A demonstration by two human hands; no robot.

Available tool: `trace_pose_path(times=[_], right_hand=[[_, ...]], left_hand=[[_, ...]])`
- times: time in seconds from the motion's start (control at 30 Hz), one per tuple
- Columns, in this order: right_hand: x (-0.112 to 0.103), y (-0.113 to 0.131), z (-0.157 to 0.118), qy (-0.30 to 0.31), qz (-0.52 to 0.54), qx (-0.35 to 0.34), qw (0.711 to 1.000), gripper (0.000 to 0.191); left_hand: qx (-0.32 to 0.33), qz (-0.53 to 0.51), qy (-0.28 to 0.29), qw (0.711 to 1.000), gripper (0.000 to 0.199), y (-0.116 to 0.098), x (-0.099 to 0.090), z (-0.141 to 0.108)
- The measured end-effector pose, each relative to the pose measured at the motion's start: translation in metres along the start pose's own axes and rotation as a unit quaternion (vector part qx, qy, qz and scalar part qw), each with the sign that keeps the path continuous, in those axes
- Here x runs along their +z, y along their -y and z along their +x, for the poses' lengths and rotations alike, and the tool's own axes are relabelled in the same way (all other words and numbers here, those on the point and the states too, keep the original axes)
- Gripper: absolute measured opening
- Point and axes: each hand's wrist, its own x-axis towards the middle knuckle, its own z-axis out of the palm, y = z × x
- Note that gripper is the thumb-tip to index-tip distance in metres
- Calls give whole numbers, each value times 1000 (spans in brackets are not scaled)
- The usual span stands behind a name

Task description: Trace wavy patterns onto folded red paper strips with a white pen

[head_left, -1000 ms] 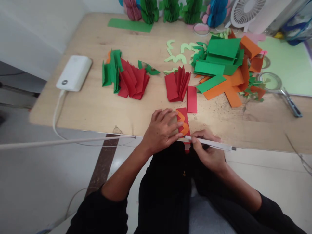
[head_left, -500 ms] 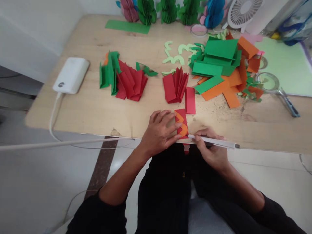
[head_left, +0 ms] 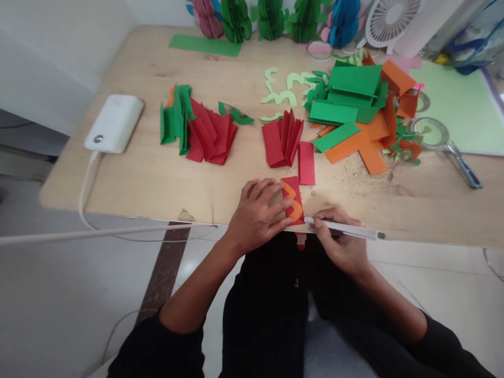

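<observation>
My left hand (head_left: 255, 214) lies flat with its fingers spread at the table's front edge. Its fingertips press an orange curvy-edged paper cutout (head_left: 295, 210) down onto a folded red paper piece (head_left: 292, 183). Between the thumb and fingers of my right hand (head_left: 343, 245) is a white pen (head_left: 354, 230). The pen's tip touches the red paper or rests just above it, beside the lower end of the cutout. Just beyond lies another red paper strip (head_left: 306, 163), with a bundle of folded red paper (head_left: 282, 140) to its left.
Folded green paper (head_left: 356, 84) and orange paper (head_left: 372, 131) are heaped at the right, near a utility knife (head_left: 464, 165) and a tape roll (head_left: 430, 132). More red paper (head_left: 214, 134) lies left of centre. A white power bank (head_left: 115, 123) with a cable stands at the left.
</observation>
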Motion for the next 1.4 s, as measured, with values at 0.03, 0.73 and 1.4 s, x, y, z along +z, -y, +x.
trace_pose_path(times=[0.03,0.73,1.4], right_hand=[[0,0,0,-1,2,1,1000,12],[3,-10,0,-27,-13,11,999,13],[7,-8,6,-53,-10,9,999,10]], left_hand=[[-1,0,1,1000,33,0,0,0],[-5,4,1,1000,33,0,1,0],[-2,5,-1,1000,33,0,1,0]])
